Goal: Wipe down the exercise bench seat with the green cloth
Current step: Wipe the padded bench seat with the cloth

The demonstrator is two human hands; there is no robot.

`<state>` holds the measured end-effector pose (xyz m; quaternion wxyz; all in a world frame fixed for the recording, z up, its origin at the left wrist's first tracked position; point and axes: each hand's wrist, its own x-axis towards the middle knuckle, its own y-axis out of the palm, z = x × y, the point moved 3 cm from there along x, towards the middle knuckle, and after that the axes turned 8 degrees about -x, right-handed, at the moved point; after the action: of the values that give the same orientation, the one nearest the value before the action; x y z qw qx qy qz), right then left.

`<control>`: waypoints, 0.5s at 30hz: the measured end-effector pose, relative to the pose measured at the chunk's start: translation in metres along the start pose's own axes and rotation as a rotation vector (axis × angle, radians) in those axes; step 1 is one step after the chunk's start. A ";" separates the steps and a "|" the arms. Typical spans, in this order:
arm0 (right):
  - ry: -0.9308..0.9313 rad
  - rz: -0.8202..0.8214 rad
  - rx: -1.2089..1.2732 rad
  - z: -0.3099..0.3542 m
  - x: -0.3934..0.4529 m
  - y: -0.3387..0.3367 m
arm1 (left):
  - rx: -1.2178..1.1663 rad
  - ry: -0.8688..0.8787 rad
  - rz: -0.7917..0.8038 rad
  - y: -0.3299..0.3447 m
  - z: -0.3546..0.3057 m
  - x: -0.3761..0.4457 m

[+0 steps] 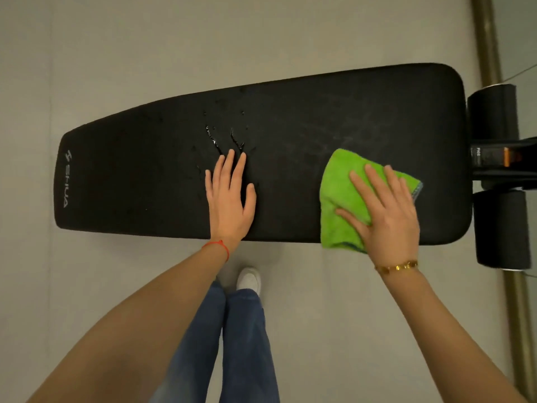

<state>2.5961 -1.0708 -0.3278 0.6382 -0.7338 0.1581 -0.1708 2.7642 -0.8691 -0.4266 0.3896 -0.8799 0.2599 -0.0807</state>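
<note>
I see the cloth (345, 199) lying flat on the bench (290, 117) pad, toward its wide end and front edge, one corner drooping over that edge. My right hand (383, 210) presses it down, palm flat, fingers spread, gripping nothing. Left hand (229, 196) rests flat and bare on mid-pad, well apart from the cloth. Pad: black, matte, tapered, rounded corners. Droplets (223, 138) glint just past the left fingertips. Cloth: bright green, fuzzy, crumpled. Foam rollers (499, 228) beyond the wide end.
</note>
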 end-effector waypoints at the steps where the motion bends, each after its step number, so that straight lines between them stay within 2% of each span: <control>1: 0.090 -0.009 0.003 0.001 0.009 0.001 | 0.008 -0.001 -0.003 0.000 0.000 0.000; 3: 0.170 -0.024 -0.032 0.020 0.025 0.008 | 0.010 0.000 -0.015 0.001 0.000 0.000; 4: 0.147 -0.027 -0.048 0.034 0.031 0.012 | 0.006 0.006 -0.021 0.001 0.000 -0.001; 7: -0.034 -0.024 -0.051 0.056 0.027 0.019 | -0.006 0.023 -0.044 0.002 0.002 -0.001; 9: -0.168 -0.029 -0.030 0.045 0.011 0.015 | -0.012 0.015 -0.040 0.001 0.003 -0.001; 11: -0.209 -0.039 -0.001 0.018 -0.002 0.006 | -0.013 -0.004 -0.022 0.001 0.001 0.000; 13: -0.136 -0.023 0.010 -0.009 0.004 0.000 | 0.002 -0.023 -0.014 0.001 0.000 0.001; 15: 0.028 -0.012 0.005 -0.022 0.028 0.000 | 0.017 -0.026 -0.007 0.002 0.000 0.001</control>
<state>2.6108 -1.1027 -0.3241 0.6367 -0.7308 0.1623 -0.1850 2.7647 -0.8705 -0.4278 0.3999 -0.8786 0.2507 -0.0728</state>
